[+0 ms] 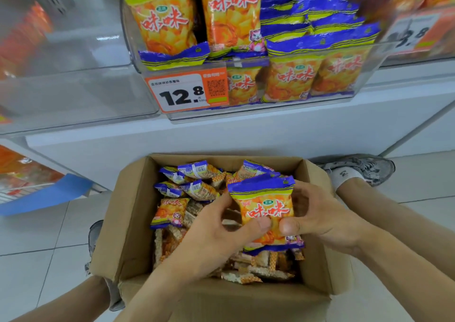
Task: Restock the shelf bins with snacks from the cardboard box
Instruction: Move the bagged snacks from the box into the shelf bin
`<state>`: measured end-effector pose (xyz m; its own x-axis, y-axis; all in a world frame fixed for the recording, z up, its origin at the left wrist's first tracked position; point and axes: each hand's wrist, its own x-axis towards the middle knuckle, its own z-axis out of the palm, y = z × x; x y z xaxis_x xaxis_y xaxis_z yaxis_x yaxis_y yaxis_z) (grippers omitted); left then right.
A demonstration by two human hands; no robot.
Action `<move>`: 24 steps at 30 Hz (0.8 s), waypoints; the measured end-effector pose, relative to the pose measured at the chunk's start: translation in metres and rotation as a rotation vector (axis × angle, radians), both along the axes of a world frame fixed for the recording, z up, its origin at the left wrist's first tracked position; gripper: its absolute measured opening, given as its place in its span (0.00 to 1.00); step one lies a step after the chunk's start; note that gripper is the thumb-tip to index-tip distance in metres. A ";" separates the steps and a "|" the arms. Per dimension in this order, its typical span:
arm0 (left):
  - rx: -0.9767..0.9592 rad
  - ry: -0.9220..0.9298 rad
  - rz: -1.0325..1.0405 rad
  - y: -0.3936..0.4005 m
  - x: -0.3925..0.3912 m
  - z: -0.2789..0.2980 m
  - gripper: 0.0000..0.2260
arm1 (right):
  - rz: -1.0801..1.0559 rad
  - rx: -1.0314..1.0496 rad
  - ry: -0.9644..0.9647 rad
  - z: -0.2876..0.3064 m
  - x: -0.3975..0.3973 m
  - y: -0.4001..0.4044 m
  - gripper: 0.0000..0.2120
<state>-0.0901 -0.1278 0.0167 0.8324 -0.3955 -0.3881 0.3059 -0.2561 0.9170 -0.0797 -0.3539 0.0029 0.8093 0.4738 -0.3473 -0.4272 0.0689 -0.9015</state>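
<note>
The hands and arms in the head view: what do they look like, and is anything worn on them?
Both forearms are bare: no sleeves reach into view. The left hand and the right hand wear no gloves, and no ring, watch or bracelet shows. The fingernails are short and unpainted.

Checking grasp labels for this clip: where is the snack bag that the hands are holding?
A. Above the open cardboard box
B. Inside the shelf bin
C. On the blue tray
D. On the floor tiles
A: both hands, left and right, hold the snack bag above the open cardboard box, below the shelf bin.
</note>
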 end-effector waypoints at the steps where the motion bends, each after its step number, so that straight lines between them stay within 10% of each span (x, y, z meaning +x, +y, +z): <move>1: 0.003 -0.022 -0.017 -0.002 0.004 0.008 0.21 | -0.013 -0.004 -0.019 0.008 0.002 -0.003 0.44; 12: 0.019 -0.553 -0.086 -0.036 0.052 0.114 0.26 | -0.315 -0.017 -0.430 0.117 0.034 -0.027 0.37; 19: 0.633 -1.334 0.226 -0.032 0.127 0.159 0.26 | -0.592 -0.002 -0.749 0.190 0.106 -0.031 0.40; 24: 1.019 -1.209 0.241 -0.022 0.168 0.134 0.29 | -0.638 -0.289 -0.813 0.182 0.171 -0.032 0.35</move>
